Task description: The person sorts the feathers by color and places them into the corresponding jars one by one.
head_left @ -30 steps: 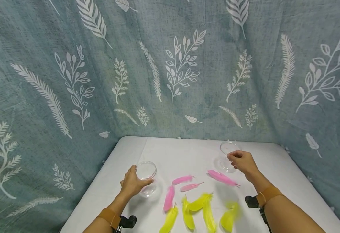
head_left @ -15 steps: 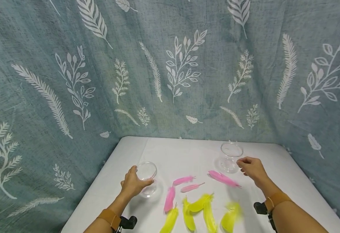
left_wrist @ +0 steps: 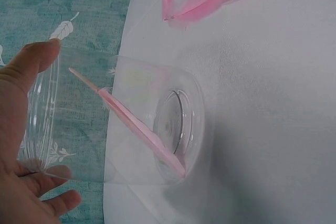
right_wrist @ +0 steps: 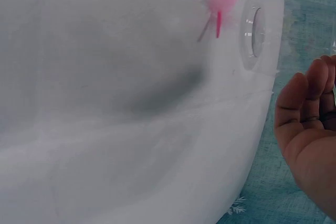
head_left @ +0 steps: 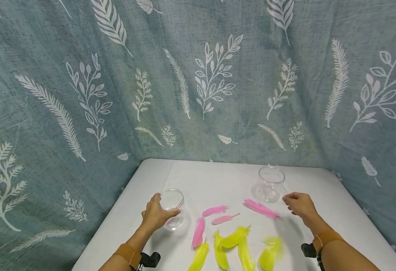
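My left hand grips a clear jar near its rim, thumb on one side and fingers on the other. Through its wall in the left wrist view, a pink feather leans from the base toward the mouth. A second clear jar stands upright at the back right. Just to its right and nearer me is my right hand, raised above the table with loosely curled fingers; nothing shows in its grasp. Between jar and front edge lies a bright pink feather.
Smaller pink feathers lie mid-table on the white cloth. Several yellow feathers are spread along the front, one off to the right. A patterned green curtain rises behind the table's back edge and sides.
My right hand has drawn away from the right jar's rim, moving right and toward me. The left hand keeps its grip on its jar. The head view has shifted slightly.
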The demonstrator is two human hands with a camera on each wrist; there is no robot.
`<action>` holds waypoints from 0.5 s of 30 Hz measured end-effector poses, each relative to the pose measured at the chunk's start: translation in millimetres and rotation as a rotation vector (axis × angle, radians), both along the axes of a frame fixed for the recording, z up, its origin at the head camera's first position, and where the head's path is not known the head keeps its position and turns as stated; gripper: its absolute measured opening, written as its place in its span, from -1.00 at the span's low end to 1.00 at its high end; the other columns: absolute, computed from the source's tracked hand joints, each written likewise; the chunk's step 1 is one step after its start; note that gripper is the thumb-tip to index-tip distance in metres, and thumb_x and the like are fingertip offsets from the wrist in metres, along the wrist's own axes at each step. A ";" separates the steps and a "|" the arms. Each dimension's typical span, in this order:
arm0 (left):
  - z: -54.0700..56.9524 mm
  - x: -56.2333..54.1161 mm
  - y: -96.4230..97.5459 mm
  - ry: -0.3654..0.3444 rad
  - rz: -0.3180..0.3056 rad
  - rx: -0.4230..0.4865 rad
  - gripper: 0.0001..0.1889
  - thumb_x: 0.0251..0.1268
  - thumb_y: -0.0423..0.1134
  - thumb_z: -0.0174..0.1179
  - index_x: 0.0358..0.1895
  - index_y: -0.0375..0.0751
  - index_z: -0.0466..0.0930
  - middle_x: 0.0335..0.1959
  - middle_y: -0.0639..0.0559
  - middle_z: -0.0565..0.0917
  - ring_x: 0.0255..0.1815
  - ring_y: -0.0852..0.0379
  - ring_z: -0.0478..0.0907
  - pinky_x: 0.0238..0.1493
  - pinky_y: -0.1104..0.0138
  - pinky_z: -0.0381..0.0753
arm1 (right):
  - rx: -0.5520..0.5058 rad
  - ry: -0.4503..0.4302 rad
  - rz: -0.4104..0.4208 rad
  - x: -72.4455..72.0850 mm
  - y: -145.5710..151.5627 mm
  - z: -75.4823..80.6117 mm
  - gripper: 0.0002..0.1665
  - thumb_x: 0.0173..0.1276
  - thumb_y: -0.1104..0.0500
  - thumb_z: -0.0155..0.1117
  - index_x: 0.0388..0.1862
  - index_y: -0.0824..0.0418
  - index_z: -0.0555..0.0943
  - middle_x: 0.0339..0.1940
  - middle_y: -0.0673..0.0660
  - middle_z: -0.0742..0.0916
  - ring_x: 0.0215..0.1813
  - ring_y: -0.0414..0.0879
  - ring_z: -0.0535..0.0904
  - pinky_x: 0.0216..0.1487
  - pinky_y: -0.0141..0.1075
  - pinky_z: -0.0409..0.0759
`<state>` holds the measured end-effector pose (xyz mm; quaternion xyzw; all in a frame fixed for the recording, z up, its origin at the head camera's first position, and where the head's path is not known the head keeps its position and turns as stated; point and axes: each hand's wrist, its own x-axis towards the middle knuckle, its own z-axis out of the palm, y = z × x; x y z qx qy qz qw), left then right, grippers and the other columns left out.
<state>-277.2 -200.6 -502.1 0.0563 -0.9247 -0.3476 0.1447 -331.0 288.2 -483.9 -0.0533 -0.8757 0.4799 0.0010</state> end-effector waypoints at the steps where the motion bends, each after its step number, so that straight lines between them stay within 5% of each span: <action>1: -0.4 0.1 0.0 -0.001 0.001 0.002 0.11 -0.28 0.20 0.55 0.29 -0.46 0.26 0.15 -0.38 0.47 0.09 -0.29 0.45 -0.09 -0.22 0.26 | 0.003 -0.015 -0.002 0.1 0.8 -1.5 -0.62 0.41 0.12 0.16 -0.07 0.47 0.55 -0.24 0.30 0.66 -0.20 0.14 0.58 -0.28 -0.18 0.60; 8: -2.2 0.7 0.2 -0.016 0.012 -0.002 0.10 -0.27 0.16 0.56 0.30 -0.46 0.24 0.15 -0.39 0.46 0.09 -0.30 0.44 -0.08 -0.21 0.26 | 0.022 -0.102 -0.013 0.6 5.6 -14.3 -0.61 0.37 0.12 0.19 -0.08 0.46 0.56 -0.21 0.33 0.66 -0.23 0.07 0.57 -0.30 -0.18 0.60; 15: -1.3 0.0 0.1 -0.009 0.011 0.003 0.07 -0.25 0.15 0.56 0.30 -0.43 0.25 0.14 -0.37 0.47 0.09 -0.29 0.44 -0.07 -0.21 0.25 | 0.031 -0.170 -0.011 2.2 8.1 -28.9 -0.70 0.32 0.13 0.22 -0.25 0.40 0.58 -0.53 0.12 0.62 -0.47 -0.06 0.49 -0.47 -0.25 0.51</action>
